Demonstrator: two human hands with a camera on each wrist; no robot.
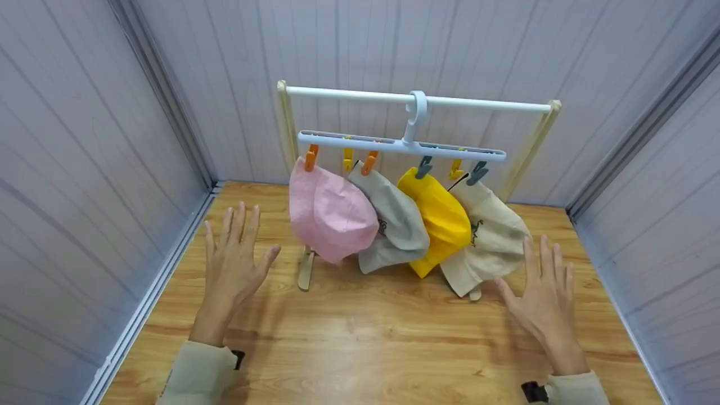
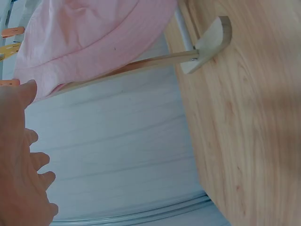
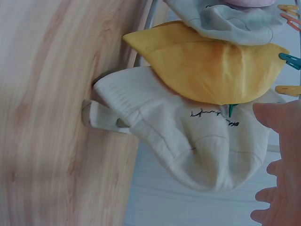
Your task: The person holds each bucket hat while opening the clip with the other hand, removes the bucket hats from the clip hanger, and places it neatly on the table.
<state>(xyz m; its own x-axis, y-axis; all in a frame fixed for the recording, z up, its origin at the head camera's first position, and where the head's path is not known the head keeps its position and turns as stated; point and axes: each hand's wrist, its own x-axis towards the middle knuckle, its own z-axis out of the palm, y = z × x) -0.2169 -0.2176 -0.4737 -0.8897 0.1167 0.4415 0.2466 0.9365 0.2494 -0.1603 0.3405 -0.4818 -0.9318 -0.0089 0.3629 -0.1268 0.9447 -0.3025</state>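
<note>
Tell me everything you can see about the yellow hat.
The yellow hat looks like plain fabric, with a brim and a rounded crown. It hangs sideways from the hanger, its edge pinched by a dark blue-green clip. It's between the grey hat, which partly covers it, and the cream hat, which it overlaps.

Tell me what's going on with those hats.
A person has both hands out, fingers spread: the left hand near the pink hat, the right hand by the cream hat, neither gripping anything. Those two, plus the gray hat and yellow hat between them, hang from clips on a pale hanger hooked over a white bar.
</note>
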